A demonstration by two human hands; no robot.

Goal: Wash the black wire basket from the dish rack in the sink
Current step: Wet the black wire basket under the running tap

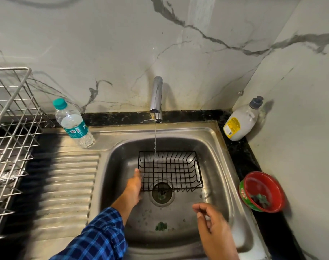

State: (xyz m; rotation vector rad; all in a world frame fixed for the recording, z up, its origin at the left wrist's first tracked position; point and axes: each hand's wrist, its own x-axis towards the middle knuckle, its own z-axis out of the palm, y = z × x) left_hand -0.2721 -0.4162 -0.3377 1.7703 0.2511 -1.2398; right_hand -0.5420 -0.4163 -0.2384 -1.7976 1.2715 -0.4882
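Note:
The black wire basket (170, 170) sits in the steel sink (233, 186), partly over the drain (162, 193). A thin stream of water from the chrome tap (156, 97) falls onto its far edge. My left hand (134, 184) grips the basket's left end, with fingers wrapped round the wires. My right hand (209, 219) hovers above the sink's near right part, fingers loosely curled and holding nothing, apart from the basket.
A silver dish rack (11, 132) stands at the left beside the ribbed draining board (66, 184). A water bottle (72, 123) stands behind the sink's left corner. A soap bottle (241, 121) and a red bowl (261, 191) sit on the dark counter at right.

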